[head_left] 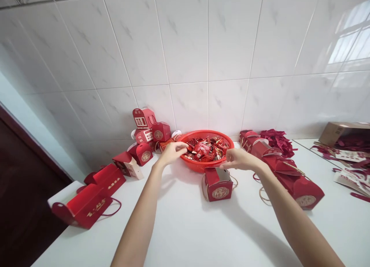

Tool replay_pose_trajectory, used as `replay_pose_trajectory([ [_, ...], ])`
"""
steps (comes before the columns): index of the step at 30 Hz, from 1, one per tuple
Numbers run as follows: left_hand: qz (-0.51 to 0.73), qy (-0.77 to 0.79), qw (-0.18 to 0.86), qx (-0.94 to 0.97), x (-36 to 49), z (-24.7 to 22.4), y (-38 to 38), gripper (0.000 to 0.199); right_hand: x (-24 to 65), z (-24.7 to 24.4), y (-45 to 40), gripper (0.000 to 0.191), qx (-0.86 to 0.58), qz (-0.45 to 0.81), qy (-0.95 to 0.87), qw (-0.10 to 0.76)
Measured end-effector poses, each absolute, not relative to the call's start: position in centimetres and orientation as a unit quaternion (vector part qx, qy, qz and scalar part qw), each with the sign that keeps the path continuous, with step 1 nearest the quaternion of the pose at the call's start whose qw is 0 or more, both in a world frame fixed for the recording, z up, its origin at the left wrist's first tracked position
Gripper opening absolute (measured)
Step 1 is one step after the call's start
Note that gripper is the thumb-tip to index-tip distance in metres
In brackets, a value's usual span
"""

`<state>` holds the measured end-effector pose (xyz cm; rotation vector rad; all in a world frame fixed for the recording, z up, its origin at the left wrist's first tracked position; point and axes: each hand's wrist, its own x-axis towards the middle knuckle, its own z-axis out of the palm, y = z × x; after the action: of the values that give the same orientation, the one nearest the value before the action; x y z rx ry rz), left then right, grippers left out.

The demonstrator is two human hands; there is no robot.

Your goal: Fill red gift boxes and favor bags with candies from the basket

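While the right hand is bending its fingers and thumb close together at the upper right edge of the small red box, the view is not showing if they are really pinching the card, so I cannot tell; the box is standing upright just below these fingertips and a little to their left, on the person's side of the red basket; its front panel is lying wider from left to right, but its depth is looking too foreshortened for naming a sure long axis; cord loops are hanging at its sides.

The left hand is being farther from this box; its fingers are curving over the left rim of the basket, beside the wrapped packets, and whether they are gripping one I cannot tell; the packets are lying between the two hands, behind the box.

Outward from the left hand, a pile of small boxes is leaning near the wall, and two open red cartons are sitting nearer to the person; to the right of the right hand, a row of red boxes is stretching along the white counter, with dark red crumpled material lying behind it.
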<state>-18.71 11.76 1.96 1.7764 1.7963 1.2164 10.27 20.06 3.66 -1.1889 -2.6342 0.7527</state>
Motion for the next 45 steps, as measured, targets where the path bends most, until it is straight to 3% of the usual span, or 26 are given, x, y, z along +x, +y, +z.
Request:
replay_pose_trajectory([
  [7, 0.32, 0.588, 0.173, 0.723, -14.3, 2.2, 13.3, 0.029, 9.3, 2.9, 19.1, 0.025, -0.392, 0.327, -0.86, 0.023],
  [13, 0.068, 0.613, 0.168, 0.769, -11.4, 1.8, 18.8, 0.032, 9.2, 2.4, 18.7, 0.025, -0.363, 0.409, -0.836, 0.035],
  [20, -0.01, 0.651, 0.181, 0.737, -9.4, -0.2, 23.0, 0.029, 9.9, 2.9, 18.6, 0.024, -0.367, 0.453, -0.811, 0.044],
  [27, 0.075, 0.653, 0.213, 0.723, -11.1, -1.8, 24.3, 0.026, 11.3, 3.5, 19.3, 0.018, -0.351, 0.429, -0.826, 0.1],
  [32, 0.232, 0.621, 0.25, 0.706, -13.8, -1.8, 23.9, 0.029, 12.5, 3.6, 20.5, 0.025, -0.337, 0.433, -0.819, 0.17],
  [35, 0.328, 0.594, 0.271, 0.682, -15.0, -1.2, 23.7, 0.032, 12.5, 3.1, 21.5, 0.029, -0.326, 0.428, -0.808, 0.242],
  [40, 0.415, 0.545, 0.314, 0.658, -15.1, -0.5, 23.4, 0.03, 9.9, 0.6, 23.1, 0.03, -0.311, 0.433, -0.719, 0.445],
  [45, 0.463, 0.466, 0.368, 0.658, -13.2, -0.4, 22.8, 0.031, 6.8, -1.7, 23.8, 0.041, -0.292, 0.474, -0.677, 0.481],
])
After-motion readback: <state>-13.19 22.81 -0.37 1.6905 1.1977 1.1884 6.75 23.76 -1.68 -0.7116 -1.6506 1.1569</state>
